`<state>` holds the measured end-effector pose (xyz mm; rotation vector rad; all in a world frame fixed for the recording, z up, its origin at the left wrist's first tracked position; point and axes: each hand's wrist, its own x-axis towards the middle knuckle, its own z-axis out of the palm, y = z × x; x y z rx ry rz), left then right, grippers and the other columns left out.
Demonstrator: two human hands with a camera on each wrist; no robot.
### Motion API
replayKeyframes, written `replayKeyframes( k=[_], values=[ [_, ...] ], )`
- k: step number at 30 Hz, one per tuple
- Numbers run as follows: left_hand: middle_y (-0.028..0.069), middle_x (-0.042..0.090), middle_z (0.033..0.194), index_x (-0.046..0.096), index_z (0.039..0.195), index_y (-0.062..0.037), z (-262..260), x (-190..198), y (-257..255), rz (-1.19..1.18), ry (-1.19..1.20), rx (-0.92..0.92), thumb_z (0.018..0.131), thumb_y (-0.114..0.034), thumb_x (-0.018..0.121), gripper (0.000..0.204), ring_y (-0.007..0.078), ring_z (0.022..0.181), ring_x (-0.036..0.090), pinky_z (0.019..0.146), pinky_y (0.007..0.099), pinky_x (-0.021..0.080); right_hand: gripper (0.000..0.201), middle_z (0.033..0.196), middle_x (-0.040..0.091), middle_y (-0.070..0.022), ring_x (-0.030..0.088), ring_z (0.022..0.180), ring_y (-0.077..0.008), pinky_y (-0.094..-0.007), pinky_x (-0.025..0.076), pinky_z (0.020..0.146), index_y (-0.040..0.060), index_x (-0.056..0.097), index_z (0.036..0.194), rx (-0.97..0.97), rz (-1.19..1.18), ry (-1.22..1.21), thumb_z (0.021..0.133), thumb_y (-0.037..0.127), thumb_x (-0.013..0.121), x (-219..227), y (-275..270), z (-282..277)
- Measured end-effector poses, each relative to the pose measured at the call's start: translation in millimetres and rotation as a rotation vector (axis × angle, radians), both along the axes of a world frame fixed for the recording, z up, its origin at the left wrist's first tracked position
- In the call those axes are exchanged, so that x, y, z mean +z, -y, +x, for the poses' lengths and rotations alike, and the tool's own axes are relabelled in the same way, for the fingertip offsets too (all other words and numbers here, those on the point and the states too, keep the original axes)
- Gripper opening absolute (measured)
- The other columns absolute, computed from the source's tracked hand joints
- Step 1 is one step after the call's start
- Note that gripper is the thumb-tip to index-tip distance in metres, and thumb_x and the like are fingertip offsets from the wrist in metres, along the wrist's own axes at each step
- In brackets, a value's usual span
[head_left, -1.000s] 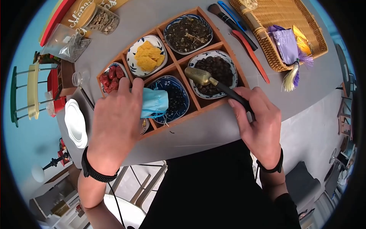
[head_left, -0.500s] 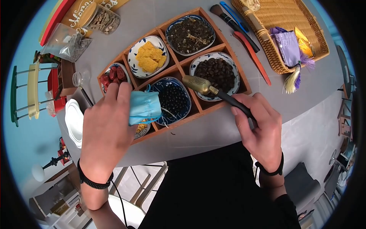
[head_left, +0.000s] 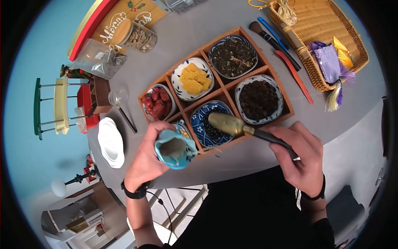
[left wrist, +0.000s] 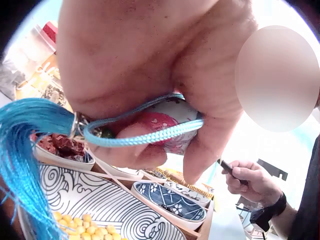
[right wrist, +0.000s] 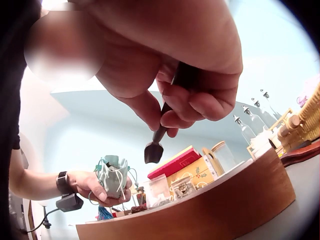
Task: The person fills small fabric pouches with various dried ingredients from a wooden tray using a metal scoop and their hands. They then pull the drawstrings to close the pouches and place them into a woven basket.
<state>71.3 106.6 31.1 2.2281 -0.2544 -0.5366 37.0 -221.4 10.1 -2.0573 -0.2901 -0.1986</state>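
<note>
My left hand holds a light-blue drawstring pouch upright at the tray's near left corner, its mouth wide open towards the head camera. In the left wrist view a blue tassel and a braided cord hang from it. My right hand grips the black handle of a brass scoop. The scoop's head is over a blue patterned bowl of black beans, partly covering them. Beside it stands a bowl of dark brown beans. Yellow beans fill a wave-patterned dish, mostly hidden by the pouch in the head view.
A divided wooden tray also carries red dates, yellow pieces and dried leaves. Right of it lie a brush, a red tool and a wicker basket. A white dish stands at left.
My left hand has turned the pouch mouth-up and drawn it towards the near left. The scoop has moved left from the brown beans to above the black beans. The head view has shifted.
</note>
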Motion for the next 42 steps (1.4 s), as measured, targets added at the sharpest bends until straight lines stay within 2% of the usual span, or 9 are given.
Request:
replayKeyframes(
  k=[7,13,17,24,25,34,36,39,42],
  values=[
    [0.0095,0.057,0.117,0.046,0.121,-0.0064,-4,8,7,0.014,0.008,-0.011,0.066,-0.002,0.086,0.068,0.0211,0.106,0.060,0.093,0.0322,0.047,0.025,0.070,0.053,-0.0058,0.054,0.056,-0.0213,-0.0323,0.042,0.050,0.0032,0.072,0.099,0.241,0.049,0.014,0.074,0.004,0.077,12,-4,5],
    [0.0217,0.061,0.101,0.048,0.114,-0.0034,18,40,40,0.471,0.068,-0.253,0.064,-0.005,0.078,0.058,0.0453,0.091,0.061,0.078,0.0433,0.052,0.028,0.072,0.055,-0.0072,0.056,0.059,-0.0223,-0.0328,0.044,0.052,0.0044,0.072,0.101,0.281,-0.069,0.072,0.074,0.005,0.078,2,-19,15],
    [0.0201,0.059,0.099,0.047,0.109,-0.0025,27,46,67,0.784,0.134,-0.316,0.061,-0.003,0.074,0.055,0.0441,0.087,0.062,0.072,0.0491,0.049,0.026,0.072,0.053,-0.0066,0.055,0.058,-0.0225,-0.0343,0.045,0.052,0.0046,0.071,0.101,0.206,-0.037,0.039,0.076,0.003,0.077,-9,-20,12],
    [0.0165,0.056,0.097,0.047,0.111,-0.0023,26,53,75,0.894,0.191,-0.332,0.064,-0.005,0.079,0.057,0.0387,0.082,0.065,0.069,0.0451,0.053,0.030,0.074,0.056,-0.0083,0.056,0.061,-0.0219,-0.0324,0.044,0.054,0.0016,0.072,0.103,0.102,-0.105,-0.085,0.073,0.000,0.077,-12,7,-1],
    [0.0193,0.061,0.104,0.048,0.114,-0.0053,26,50,73,0.858,0.181,-0.273,0.059,0.002,0.076,0.062,0.0435,0.085,0.063,0.072,0.0478,0.050,0.030,0.074,0.056,-0.0083,0.056,0.061,-0.0219,-0.0324,0.044,0.054,0.0016,0.072,0.103,0.100,-0.105,-0.084,0.073,0.000,0.077,-13,7,-1],
    [0.0203,0.062,0.105,0.048,0.115,-0.0035,20,39,44,0.679,0.162,-0.142,0.062,-0.002,0.077,0.060,0.0453,0.090,0.063,0.074,0.0462,0.052,0.024,0.075,0.052,-0.0079,0.055,0.064,-0.0255,-0.0362,0.044,0.058,0.0031,0.071,0.099,0.013,-0.148,0.039,0.076,0.004,0.076,-14,13,17],
    [0.0186,0.064,0.103,0.048,0.118,-0.0037,14,26,25,0.619,0.124,-0.064,0.064,-0.001,0.077,0.062,0.0388,0.093,0.067,0.078,0.0398,0.052,0.023,0.080,0.053,-0.0080,0.055,0.073,-0.0254,-0.0358,0.043,0.064,0.0035,0.072,0.098,0.114,-0.323,0.155,0.076,0.007,0.076,-8,18,30],
    [0.0052,0.058,0.106,0.047,0.118,-0.0040,-2,0,-2,-0.058,0.071,0.239,0.069,-0.001,0.082,0.060,0.0129,0.099,0.056,0.088,0.0271,0.046,0.023,0.091,0.054,-0.0084,0.053,0.086,-0.0272,-0.0378,0.041,0.072,0.0055,0.072,0.097,0.157,-0.416,0.192,0.075,0.009,0.075,-7,16,42],
    [0.0044,0.052,0.114,0.043,0.122,-0.0049,-18,-11,-15,-0.223,0.094,0.292,0.067,0.001,0.083,0.068,0.0116,0.105,0.053,0.092,0.0262,0.044,0.024,0.103,0.055,-0.0093,0.053,0.097,-0.0295,-0.0406,0.042,0.080,0.0074,0.073,0.097,0.169,-0.478,0.253,0.073,0.009,0.076,-8,5,52]
  ],
)
